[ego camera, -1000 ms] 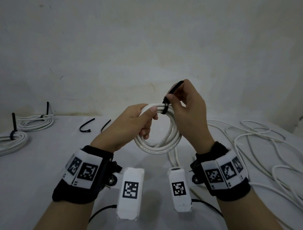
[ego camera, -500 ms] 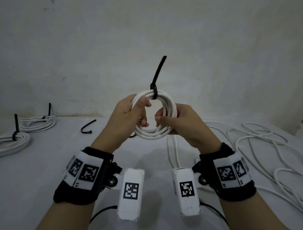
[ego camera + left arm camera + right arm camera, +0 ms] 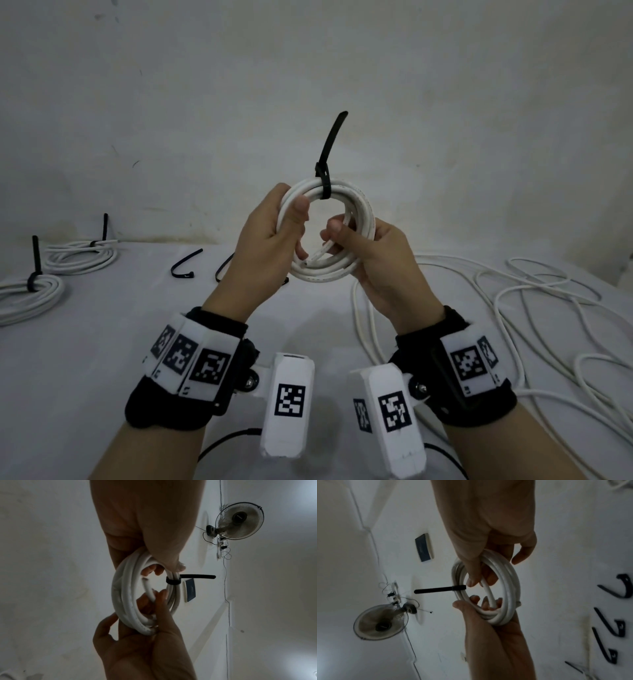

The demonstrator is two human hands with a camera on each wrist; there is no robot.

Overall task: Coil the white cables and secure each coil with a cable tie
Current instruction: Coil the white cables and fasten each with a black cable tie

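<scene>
Head view, from left to right: two finished coils of white cable (image 3: 30,294) (image 3: 80,255), each cinched by a black tie with an upright tail, lie on the white desk (image 3: 102,342) well to the left of the left hand (image 3: 270,236). Between those coils and the left hand, loose curved black cable ties (image 3: 185,269) lie on the desk.

The left hand grips the left side of a round coil of white cable (image 3: 337,270), held raised above the desk. Its fingers are curled through the ring and its thumb presses on the outer strands. At the top of the coil, just beside the left thumb, a black cable tie (image 3: 325,185) is looped around the strands; its free tail stands upright, tilted slightly to the right, and neither hand touches it.

The right hand (image 3: 373,260) grips the lower right side of the same coil, fingers curled behind the strands and thumb on the front. A cut cable end shows inside the ring, between the two hands.

To the right of the right hand, loose white cable (image 3: 534,308) lies in open loops across the desk.

Left wrist view: a wall-mounted fan (image 3: 240,520) is visible beyond the coil.
</scene>
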